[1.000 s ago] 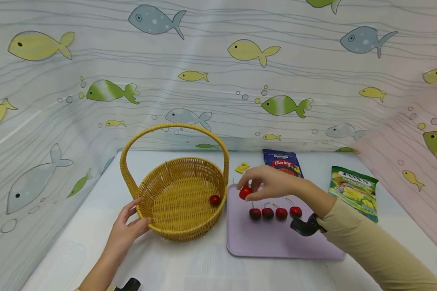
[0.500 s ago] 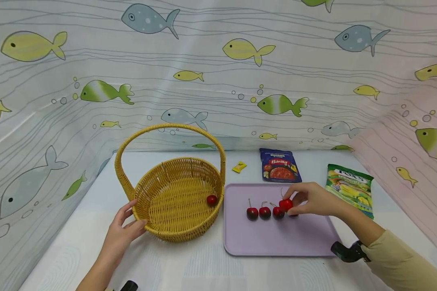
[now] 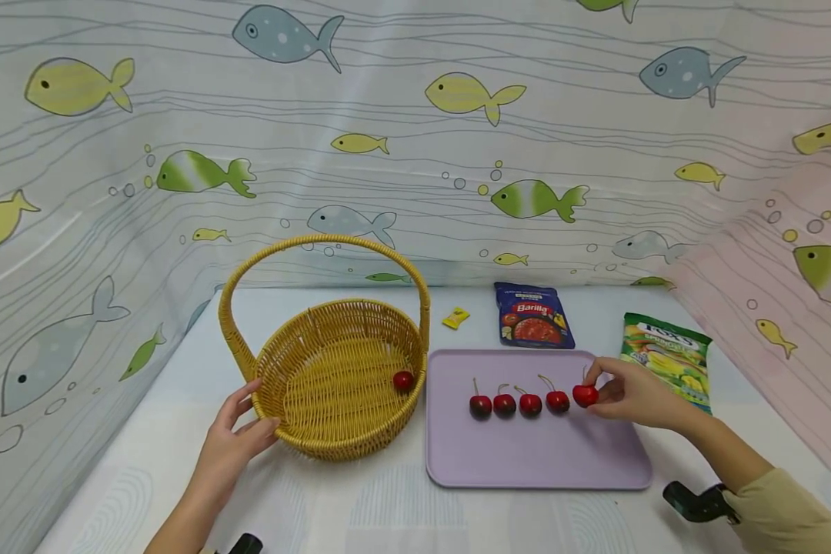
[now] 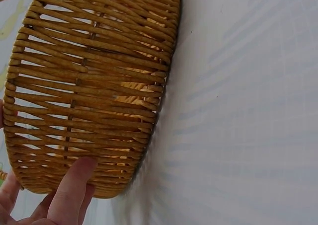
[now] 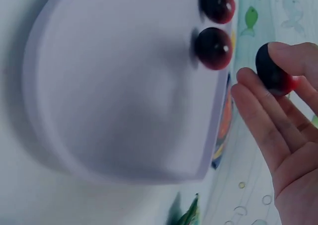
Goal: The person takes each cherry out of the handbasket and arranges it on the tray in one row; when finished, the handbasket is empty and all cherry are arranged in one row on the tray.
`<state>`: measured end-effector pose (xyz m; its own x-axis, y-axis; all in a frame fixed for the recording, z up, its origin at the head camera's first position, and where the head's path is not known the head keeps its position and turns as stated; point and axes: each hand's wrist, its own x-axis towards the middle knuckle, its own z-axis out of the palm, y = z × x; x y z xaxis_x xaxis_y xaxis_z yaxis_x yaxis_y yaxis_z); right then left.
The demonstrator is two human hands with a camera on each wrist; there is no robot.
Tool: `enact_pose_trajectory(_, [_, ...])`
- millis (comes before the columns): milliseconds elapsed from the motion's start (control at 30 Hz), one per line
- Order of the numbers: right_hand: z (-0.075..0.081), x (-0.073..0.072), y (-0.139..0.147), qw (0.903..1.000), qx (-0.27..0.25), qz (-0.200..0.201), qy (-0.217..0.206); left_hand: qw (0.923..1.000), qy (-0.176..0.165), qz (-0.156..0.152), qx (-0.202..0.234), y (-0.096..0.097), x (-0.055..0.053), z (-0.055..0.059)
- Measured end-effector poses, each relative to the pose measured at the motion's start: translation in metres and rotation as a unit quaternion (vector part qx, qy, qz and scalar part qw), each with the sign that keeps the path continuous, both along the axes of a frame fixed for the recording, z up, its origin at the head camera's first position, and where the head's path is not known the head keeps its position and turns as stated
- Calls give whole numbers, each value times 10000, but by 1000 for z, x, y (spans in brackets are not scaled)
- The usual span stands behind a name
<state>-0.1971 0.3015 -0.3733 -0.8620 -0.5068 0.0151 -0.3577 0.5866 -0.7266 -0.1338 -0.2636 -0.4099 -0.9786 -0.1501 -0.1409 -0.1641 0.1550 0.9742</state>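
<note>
A cherry (image 3: 585, 395) is pinched between the thumb and fingers of my right hand (image 3: 630, 394), at the right end of a row on a lilac tray (image 3: 526, 462). In the right wrist view, this dark-red cherry (image 5: 272, 72) appears raised off the tray. Several other cherries (image 3: 481, 407) with stems stand in the row to its left. My left hand (image 3: 231, 438) grips the left front rim of a yellow wicker basket (image 3: 346, 446); in the left wrist view a finger (image 4: 74, 190) lies against the woven wall. One cherry (image 3: 403, 381) lies inside the basket's right side.
Behind the tray lie a blue Barilla pouch (image 3: 535, 315) and a small yellow wrapped sweet (image 3: 455, 317). A green Fox's bag (image 3: 668, 358) is at the tray's right. The basket's tall handle (image 3: 325, 238) arches above it. Fish-print sheeting (image 3: 415, 177) encloses the table.
My right hand has carried a cherry rightward from the tray's left back corner, past the row, to its right end. The left hand keeps its place on the basket.
</note>
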Motion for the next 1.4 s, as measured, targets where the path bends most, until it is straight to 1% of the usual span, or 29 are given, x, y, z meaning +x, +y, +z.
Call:
enact_pose_trajectory(33, [-2,-1,2,10000,65,-22,-15,10000,-18,10,12,1,1,2])
enact_pose_trajectory(67, [-4,-2,4,9999,128,-30,1,10000,-40,28,28,1,2,3])
enact_pose_trajectory(167, [-10,-5,9,9993,363,-48,25,9999,-92,63,5,-1,0,-3])
enact_pose_trajectory(267, [-16,-9,13,9984,546,-37,149,9998,-136,86,-71,1,-1,0])
enact_pose_trajectory(367, [-20,-13,16,9977,667,-29,151,9998,-141,84,-119,5,1,8])
enact_pose_trajectory(400, [-21,-14,17,9976,682,-29,137,9998,-139,77,-125,5,1,9])
enact_pose_trajectory(467, [-23,-15,17,9976,691,-38,60,9999,-102,78,-109,4,1,5])
enact_pose_trajectory(567, [-26,-16,17,9977,680,-41,-27,9999,-18,73,-74,-1,-3,-5])
enact_pose_trajectory(633, [-27,-17,16,9976,694,-45,-67,9999,35,56,-77,-2,-3,-7])
enact_pose_trajectory(733, [-28,-18,14,9971,748,-37,-119,9999,65,20,-96,0,-1,-1])
enact_pose_trajectory(833, [-28,-19,12,9965,822,-34,-150,9999,-9,36,-130,7,3,12])
enact_pose_trajectory(933, [-29,-19,12,9962,864,-51,-111,9998,-78,80,-143,12,5,20])
enact_pose_trajectory(1067, [-29,-19,14,9961,880,-60,-32,9997,-116,93,-208,13,5,22])
enact_pose_trajectory(1133, [-28,-18,15,9962,866,-45,9,9996,-132,91,-225,13,5,22])
enact_pose_trajectory(1233, [-23,-16,16,9962,855,26,168,9996,-133,79,-235,13,5,21])
enact_pose_trajectory(1300, [-16,-16,14,9958,880,40,261,9997,-101,44,-238,13,5,20])
enact_pose_trajectory(1400, [-1,-16,9,9952,890,45,409,9996,-56,17,-280,12,6,19])
